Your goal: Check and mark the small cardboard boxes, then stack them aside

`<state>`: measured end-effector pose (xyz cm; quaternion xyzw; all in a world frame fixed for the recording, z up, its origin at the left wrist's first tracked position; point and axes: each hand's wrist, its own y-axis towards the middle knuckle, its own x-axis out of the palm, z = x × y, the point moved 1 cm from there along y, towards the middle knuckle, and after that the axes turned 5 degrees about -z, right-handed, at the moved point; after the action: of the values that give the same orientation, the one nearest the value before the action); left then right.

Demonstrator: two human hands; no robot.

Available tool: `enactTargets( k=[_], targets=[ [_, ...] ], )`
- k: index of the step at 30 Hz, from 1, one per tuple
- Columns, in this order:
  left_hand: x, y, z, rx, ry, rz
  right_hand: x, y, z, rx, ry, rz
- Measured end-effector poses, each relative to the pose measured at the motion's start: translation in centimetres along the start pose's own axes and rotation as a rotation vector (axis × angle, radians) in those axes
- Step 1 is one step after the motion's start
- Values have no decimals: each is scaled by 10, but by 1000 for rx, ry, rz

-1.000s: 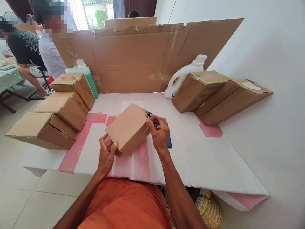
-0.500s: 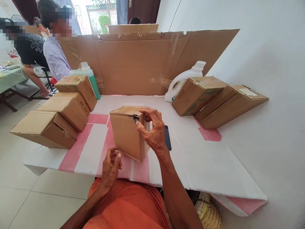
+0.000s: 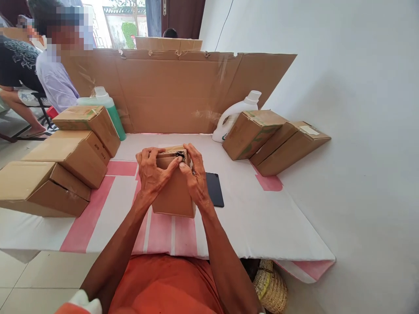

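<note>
We have both hands on the small cardboard box (image 3: 173, 192): left hand (image 3: 151, 174) and right hand (image 3: 195, 176) clamped over its top edge, thumbs meeting at a torn dark spot. Box stands upright on the tabletop (image 3: 262, 218), centre front. Black phone (image 3: 214, 189) lies just right of it. Three stacked boxes (image 3: 65, 157) sit far left, two leaning boxes (image 3: 275, 137) and a white jug (image 3: 234, 115) far right.
</note>
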<state>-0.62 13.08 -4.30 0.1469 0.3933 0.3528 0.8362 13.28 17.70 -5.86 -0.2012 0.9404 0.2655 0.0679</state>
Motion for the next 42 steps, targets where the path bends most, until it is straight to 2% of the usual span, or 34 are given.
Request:
enactTargets(
  k=[4, 9, 14, 17, 27, 30, 33, 34, 39, 42],
  targets=[
    [-18, -8, 3, -31, 71, -7, 11, -6, -7, 43, 42, 8],
    [-35, -25, 2, -104, 214, -28, 31, -27, -10, 175, 168, 42],
    [-31, -25, 7, -168, 228, -44, 34, -26, -10, 218, 141, 100],
    [-27, -25, 10, -186, 223, -28, 33, -21, -9, 219, 124, 83],
    [-8, -35, 14, -70, 264, 14, 24, -16, 7, 254, 150, 114],
    [-10, -37, 14, -60, 276, 31, 20, -18, 10, 219, 149, 46],
    [-13, -38, 12, -66, 258, 18, 5, -25, 25, 254, 161, -56],
    [-14, -38, 12, -69, 250, 11, -3, -28, 34, 296, 88, -67],
    [-13, -40, 11, -43, 242, -1, -38, -41, 80, 535, -599, -43],
    [-13, -42, 9, -19, 251, 1, -38, -43, 96, 604, -696, -64]
  ],
)
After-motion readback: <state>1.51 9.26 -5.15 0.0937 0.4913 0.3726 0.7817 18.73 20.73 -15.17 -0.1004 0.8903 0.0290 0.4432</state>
